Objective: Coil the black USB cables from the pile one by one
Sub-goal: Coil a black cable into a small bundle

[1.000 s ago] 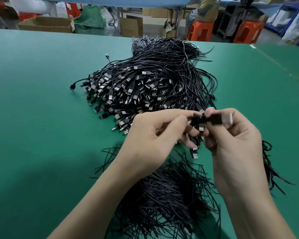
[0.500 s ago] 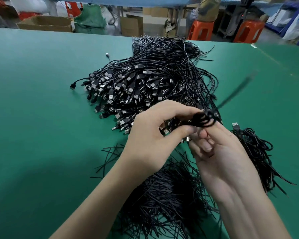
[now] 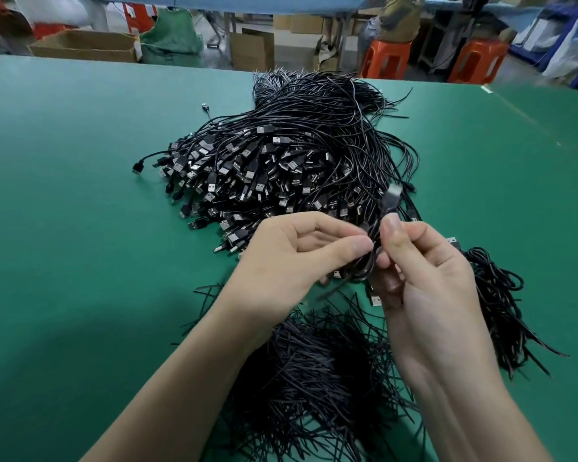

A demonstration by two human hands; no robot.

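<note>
Between the two hands, just on the near side of the pile [image 3: 281, 161] of black USB cables, one cable is being held as a small coil [image 3: 369, 261] above the green table [image 3: 80, 228]. The left hand [image 3: 287, 265] is pinching the left side of the coil between thumb and forefinger. The right hand [image 3: 427, 288] is gripping the right side, with the thumb pressing on top and the fingers curling underneath. The USB plug [image 3: 392, 198] of this cable is projecting up and away from the coil; it is blurred, so its exact attitude cannot be determined. The main hazard is probably loss of the loops: the cable looks springy, and any relaxing of either pinch is likely to let the turns open out. A second hazard is snagging. The free plug end is lying close over the near edge of the pile, and a swing there could hook a neighbouring cable and drag it along. A loose tail below the coil could likewise be catching the heap of thin black strands [image 3: 314, 378] lying nearer. Finished coiled cables [image 3: 491, 288] are lying at the right, just beside the right hand; a coil dropped into the pile instead would be hard to find again.
</note>
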